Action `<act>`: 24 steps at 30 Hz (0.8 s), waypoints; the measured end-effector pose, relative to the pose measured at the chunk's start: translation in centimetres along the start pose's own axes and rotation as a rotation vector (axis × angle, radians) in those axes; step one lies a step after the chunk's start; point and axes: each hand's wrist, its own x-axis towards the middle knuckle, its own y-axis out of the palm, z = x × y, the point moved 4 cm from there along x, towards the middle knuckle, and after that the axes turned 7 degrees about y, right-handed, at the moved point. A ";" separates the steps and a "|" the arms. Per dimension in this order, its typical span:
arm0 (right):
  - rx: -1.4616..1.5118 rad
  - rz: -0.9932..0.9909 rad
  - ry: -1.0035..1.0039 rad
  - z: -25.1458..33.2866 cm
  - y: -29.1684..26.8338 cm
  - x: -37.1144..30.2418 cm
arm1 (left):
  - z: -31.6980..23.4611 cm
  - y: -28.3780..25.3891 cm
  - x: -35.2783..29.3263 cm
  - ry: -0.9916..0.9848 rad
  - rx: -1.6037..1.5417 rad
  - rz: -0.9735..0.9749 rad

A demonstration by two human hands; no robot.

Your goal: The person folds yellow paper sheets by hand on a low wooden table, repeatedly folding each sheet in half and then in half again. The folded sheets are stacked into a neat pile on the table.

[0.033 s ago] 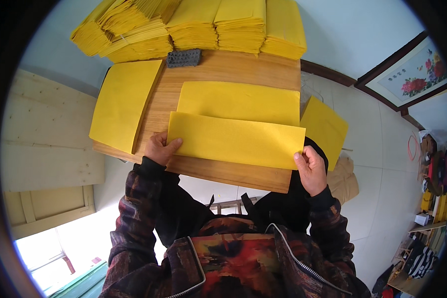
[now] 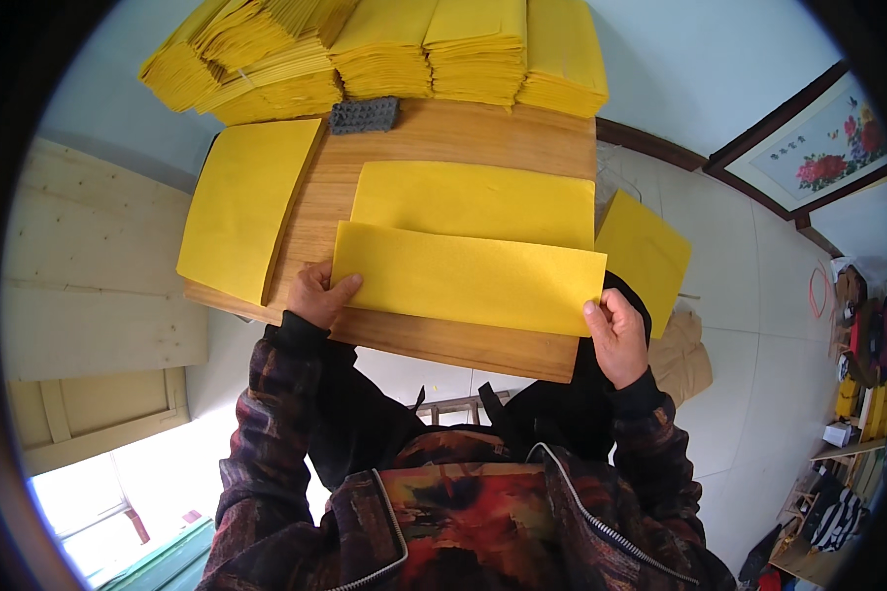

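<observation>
Through the head camera I see a yellow sheet (image 2: 463, 281) lying across the near part of the wooden table (image 2: 473, 133). My left hand (image 2: 320, 295) has its grip on the left end, thumb on top; my right hand (image 2: 616, 335) grasps the right end likewise. Part of a yellow panel (image 2: 473, 202) shows just behind it; I cannot tell whether the two are joined. A flat yellow stack (image 2: 246, 212) takes up the table's left side, near my left hand. Tall yellow piles (image 2: 473, 59) block the far edge, with a grey textured block (image 2: 365, 115) just in front. Beyond the right edge sits more yellow material (image 2: 650, 246), partly hidden by my right knee.
</observation>
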 end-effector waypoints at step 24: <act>-0.060 -0.269 0.077 0.4 1.4 0.3 | 1.7 1.3 0.3 0.014 0.362 -0.284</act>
